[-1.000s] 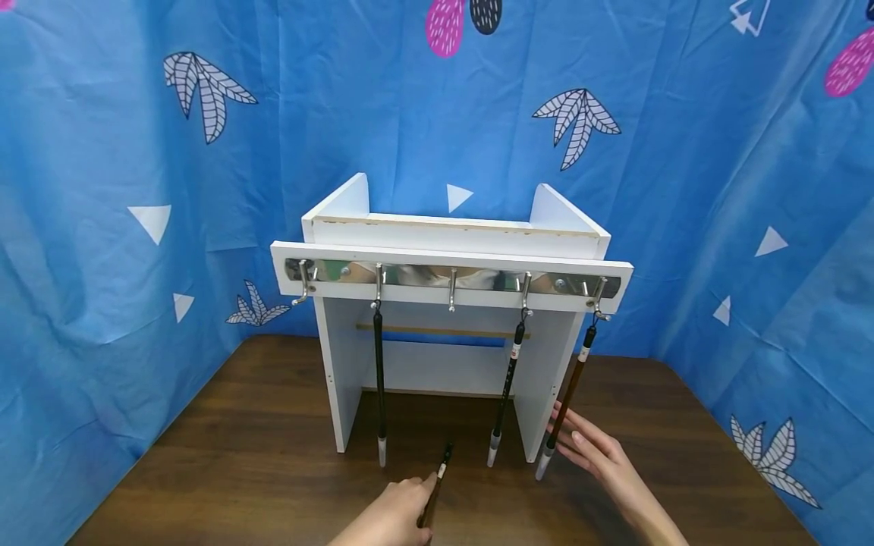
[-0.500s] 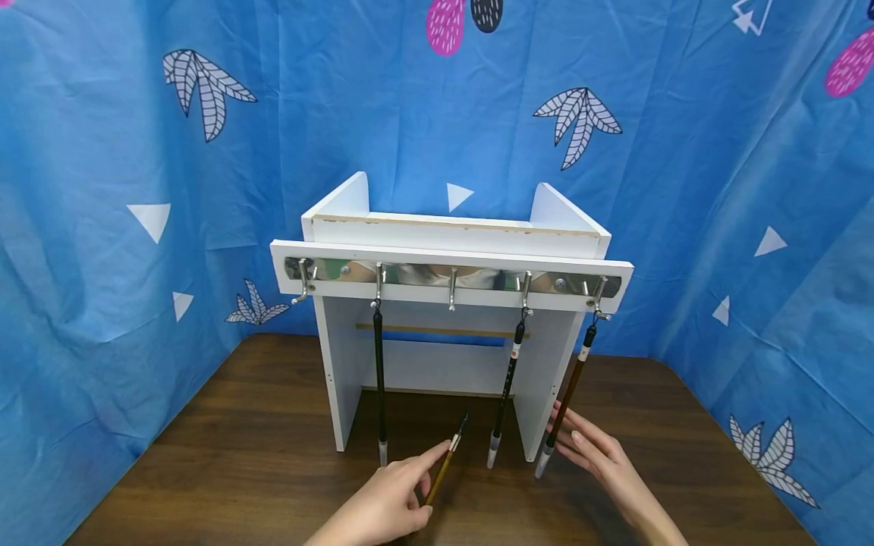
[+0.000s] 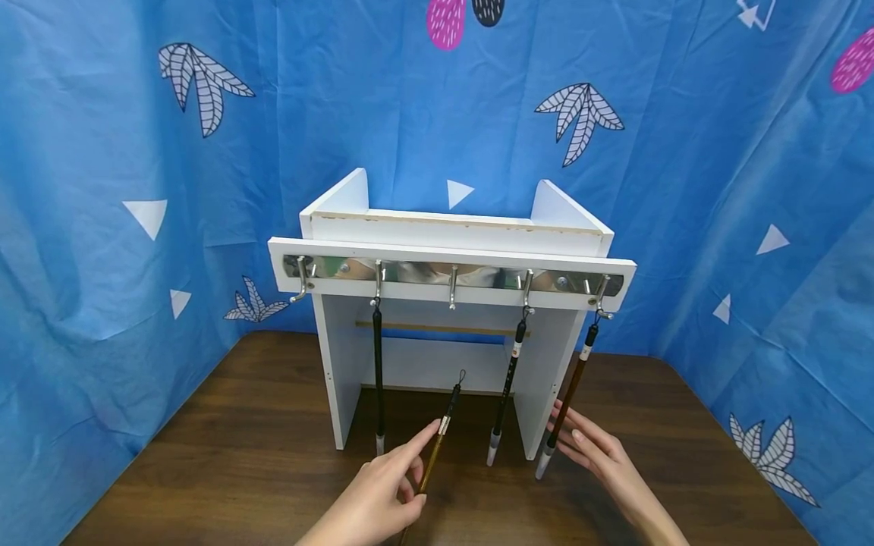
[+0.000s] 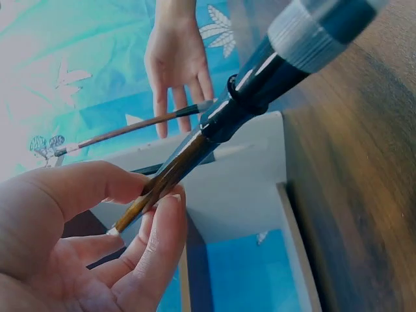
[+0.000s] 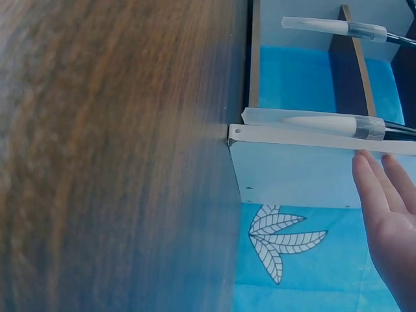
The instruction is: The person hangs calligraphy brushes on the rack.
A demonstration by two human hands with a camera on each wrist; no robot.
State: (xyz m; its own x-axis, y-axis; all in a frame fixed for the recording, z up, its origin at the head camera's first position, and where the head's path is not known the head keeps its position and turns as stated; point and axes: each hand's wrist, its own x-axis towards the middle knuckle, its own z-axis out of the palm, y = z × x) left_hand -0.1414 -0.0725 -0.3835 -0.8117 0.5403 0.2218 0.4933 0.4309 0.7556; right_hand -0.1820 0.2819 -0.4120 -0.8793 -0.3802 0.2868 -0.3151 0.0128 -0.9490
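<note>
My left hand (image 3: 378, 485) pinches a calligraphy brush (image 3: 432, 459) between thumb and fingers, the index finger pointing along the handle. The brush leans, its dark top and small hanging loop (image 3: 462, 375) up, in front of the white shelf (image 3: 328, 364). In the left wrist view its clear-capped end (image 4: 305, 32) comes close to the camera. My right hand (image 3: 601, 455), fingers extended and palm turned inward, is beside the lower part of a hanging brown brush (image 3: 572, 387). The right wrist view shows the right fingertips (image 5: 361, 166) close to the brush's clear cap (image 5: 331, 127).
Across the shelf's front runs a white board with several metal hooks (image 3: 453, 288). A black brush (image 3: 378, 371) hangs from the second hook, another dark brush (image 3: 508, 387) from the fourth. The middle and far-left hooks bear nothing. Underneath is a brown table (image 3: 205, 455), with a blue patterned curtain (image 3: 437, 114) behind.
My left hand has opened out from low over the table and lifted its brush up, the loop rising into sight. The right hand has stayed in place.
</note>
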